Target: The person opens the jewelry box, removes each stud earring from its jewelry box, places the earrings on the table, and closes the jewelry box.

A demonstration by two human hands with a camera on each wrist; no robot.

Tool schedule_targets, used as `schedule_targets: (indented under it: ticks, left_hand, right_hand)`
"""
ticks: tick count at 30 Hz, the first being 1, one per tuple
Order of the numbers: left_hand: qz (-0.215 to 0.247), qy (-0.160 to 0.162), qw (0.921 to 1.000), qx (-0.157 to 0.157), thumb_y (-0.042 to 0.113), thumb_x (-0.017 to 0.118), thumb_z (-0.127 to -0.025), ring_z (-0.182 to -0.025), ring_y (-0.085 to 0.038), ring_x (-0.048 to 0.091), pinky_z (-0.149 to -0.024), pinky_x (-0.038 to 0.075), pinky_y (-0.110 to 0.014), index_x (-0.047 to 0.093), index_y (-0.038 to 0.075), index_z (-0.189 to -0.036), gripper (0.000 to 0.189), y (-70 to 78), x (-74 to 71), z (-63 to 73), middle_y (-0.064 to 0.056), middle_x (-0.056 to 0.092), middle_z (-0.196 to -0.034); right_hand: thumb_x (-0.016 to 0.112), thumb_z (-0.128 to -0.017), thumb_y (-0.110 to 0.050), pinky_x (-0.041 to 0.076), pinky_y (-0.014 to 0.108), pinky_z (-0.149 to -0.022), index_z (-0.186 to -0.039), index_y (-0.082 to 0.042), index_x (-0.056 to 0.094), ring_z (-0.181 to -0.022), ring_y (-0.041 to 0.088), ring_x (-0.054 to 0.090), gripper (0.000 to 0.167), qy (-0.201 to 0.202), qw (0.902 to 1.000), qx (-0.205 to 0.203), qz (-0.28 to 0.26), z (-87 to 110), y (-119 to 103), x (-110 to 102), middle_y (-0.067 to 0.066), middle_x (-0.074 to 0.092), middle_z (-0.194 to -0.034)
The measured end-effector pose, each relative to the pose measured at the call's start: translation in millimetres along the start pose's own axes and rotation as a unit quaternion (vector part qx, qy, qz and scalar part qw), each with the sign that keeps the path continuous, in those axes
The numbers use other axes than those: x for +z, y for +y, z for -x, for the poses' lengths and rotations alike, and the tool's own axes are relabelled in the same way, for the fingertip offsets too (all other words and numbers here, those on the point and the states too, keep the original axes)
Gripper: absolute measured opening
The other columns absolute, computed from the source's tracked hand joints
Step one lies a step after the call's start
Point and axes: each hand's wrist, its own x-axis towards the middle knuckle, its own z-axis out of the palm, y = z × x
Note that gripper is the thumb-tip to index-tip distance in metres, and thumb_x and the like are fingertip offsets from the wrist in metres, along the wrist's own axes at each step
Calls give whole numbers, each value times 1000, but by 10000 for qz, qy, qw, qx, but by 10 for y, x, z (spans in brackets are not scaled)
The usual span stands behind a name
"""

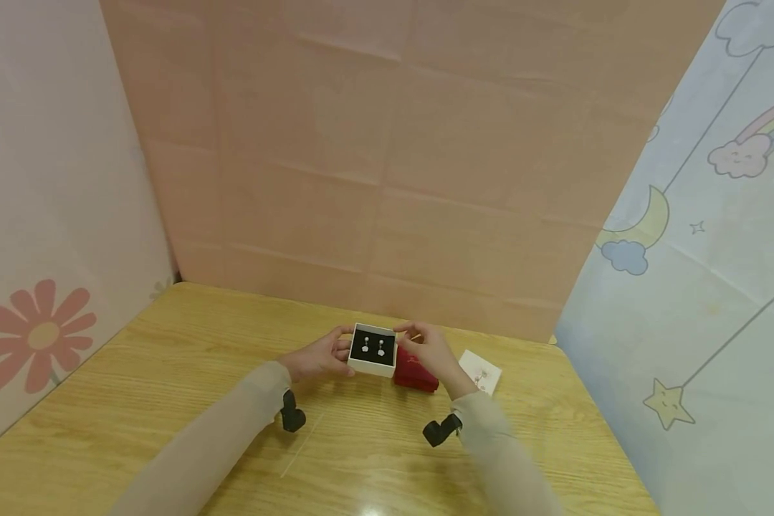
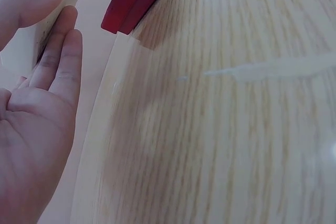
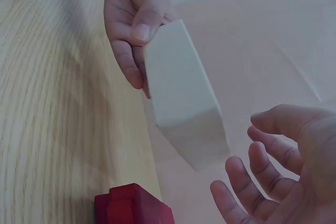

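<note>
A: Status on the white box (image 1: 372, 368)?
B: Lidless, held up over the worktop (image 1: 232, 322), near the far edge, face tipped toward the wearer. Black insert (image 1: 373, 357) inside, pair of earrings (image 1: 381, 352) on it.
A: Who's carrying it?
B: Left hand (image 1: 319, 358) only. Thumb on one side, fingers behind and under, all at the left end.
A: Right hand (image 1: 428, 351)?
B: Grasping nothing. Fingers loosely bent, just beside the box's right end; right wrist view shows a gap.
A: Main risk?
B: One-end hold, I'd say. Right end has no support, so a knock from the right fingertips could twist it in the left grip. Steeper tilt, and the insert might slide if it's a loose fit. Can't tell how it's seated.
A: Earrings?
B: Exposed. A fingertip dipping over the rim could snag one. How they're fixed isn't visible.
A: If it drops?
B: Red box (image 1: 415, 374) sits on the worktop near the far edge, just right of it. Likely hits that or bare wood; small parts could scatter over the far edge.
A: Anything else?
B: White card (image 1: 479, 370) toward the far right corner, right beside the right wrist. A careless sleeve could sweep it.
</note>
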Motion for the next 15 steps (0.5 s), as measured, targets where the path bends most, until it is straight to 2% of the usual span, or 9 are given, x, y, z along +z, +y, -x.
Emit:
schedule_targets:
  ticks: [2, 8, 15]
  left_hand:
    - [9, 24, 10000, 3, -11, 66, -82, -130, -26, 50, -90, 50, -28, 12, 9, -148, 88, -2, 1, -6, -25, 37, -149]
    - [28, 19, 10000, -21, -9, 66, -82, -131, -27, 48, -91, 49, -27, 11, 10, -148, 88, 3, 11, -14, -25, 35, -151]
    - [87, 22, 10000, -38, -9, 66, -82, -131, -26, 48, -91, 49, -27, 9, 10, -149, 90, 13, 15, -29, -24, 33, -152]
  right_hand:
    - [67, -90, -14, 49, 27, -61, -110, -8, 70, -76, 23, 61, 21, -15, 9999, 27, 102, -23, 14, 37, 5, 55, -84]
    - [69, -89, -14, 47, 25, -59, -108, -11, 70, -73, 16, 55, 20, -61, 9996, 79, 266, -77, 59, 118, 3, 54, -79]
    - [70, -87, -15, 43, 28, -68, -104, -13, 70, -78, 17, 54, 17, 33, 9984, 104, 558, -101, 70, 173, 2, 53, -78]
